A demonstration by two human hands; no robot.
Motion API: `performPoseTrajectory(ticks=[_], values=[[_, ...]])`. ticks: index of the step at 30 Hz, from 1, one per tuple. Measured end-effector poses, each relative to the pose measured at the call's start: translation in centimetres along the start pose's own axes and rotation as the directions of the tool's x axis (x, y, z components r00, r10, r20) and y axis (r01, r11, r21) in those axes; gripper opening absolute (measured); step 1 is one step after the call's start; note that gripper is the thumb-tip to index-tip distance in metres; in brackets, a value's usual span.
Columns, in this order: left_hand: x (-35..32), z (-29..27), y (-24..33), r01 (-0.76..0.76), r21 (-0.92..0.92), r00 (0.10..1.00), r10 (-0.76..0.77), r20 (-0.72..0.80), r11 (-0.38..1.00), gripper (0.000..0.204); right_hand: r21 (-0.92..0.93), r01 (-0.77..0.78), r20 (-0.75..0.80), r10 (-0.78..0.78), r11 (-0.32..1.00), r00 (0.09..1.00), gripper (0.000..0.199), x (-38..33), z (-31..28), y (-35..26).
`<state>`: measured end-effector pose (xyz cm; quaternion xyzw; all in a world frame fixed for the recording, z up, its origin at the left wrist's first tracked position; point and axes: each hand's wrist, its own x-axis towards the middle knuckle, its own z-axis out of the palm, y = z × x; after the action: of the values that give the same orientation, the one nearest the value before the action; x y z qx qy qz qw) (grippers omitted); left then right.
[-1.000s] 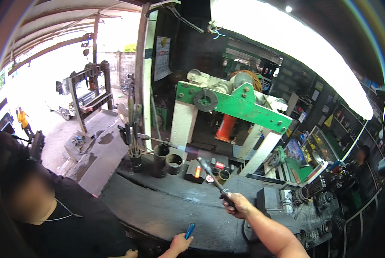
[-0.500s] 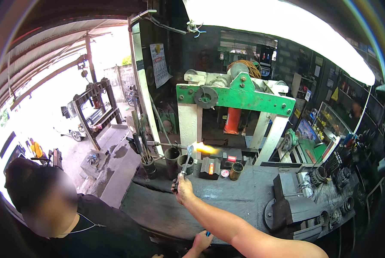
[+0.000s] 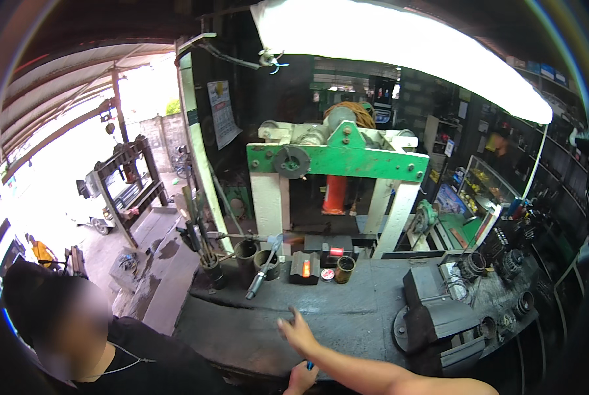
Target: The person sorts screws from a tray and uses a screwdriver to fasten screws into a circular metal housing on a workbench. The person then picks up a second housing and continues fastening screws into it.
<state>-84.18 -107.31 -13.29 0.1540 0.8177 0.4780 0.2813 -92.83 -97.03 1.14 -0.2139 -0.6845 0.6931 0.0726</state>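
My right hand [image 3: 299, 334] is over the dark metal bench with thumb and forefinger apart, holding nothing. Beyond it, a metal gas torch [image 3: 265, 266] slants down toward the bench, its head beside the cylindrical cans and its handle end nearest my hand. A faint bluish-orange blur shows to the right of the torch head. Low in the view, my left hand [image 3: 302, 378] is closed around a small blue object [image 3: 309, 365]; most of it is hidden in the fist, and its kind cannot be made out.
On the bench stand a can of rods [image 3: 212, 271], a dark block [image 3: 305, 268], a round tin [image 3: 327, 274] and a brown cup [image 3: 344, 269]. A bench vise [image 3: 439, 309] is at right. Behind rises a green and white press frame [image 3: 347, 160]. A person in black [image 3: 156, 352] is close at left.
My right hand has let go of the torch and drawn back toward me. The bright yellow flame has shrunk to a faint blur. The view has shifted slightly right.
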Motion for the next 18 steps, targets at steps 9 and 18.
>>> performPoseTrajectory(ticks=[9,18], values=[[0.7,0.8,-1.5,0.039,0.074,0.99,-0.029,-0.141,0.996,0.04,-0.674,0.056,0.292,0.196,0.736,0.936,0.059,-25.4,-20.1,9.7],[-10.2,5.5,0.1,-0.393,0.332,0.901,0.432,-0.049,0.858,0.037,-0.7,-0.16,0.064,0.284,0.696,0.957,0.059,-46.9,-34.3,17.0]])
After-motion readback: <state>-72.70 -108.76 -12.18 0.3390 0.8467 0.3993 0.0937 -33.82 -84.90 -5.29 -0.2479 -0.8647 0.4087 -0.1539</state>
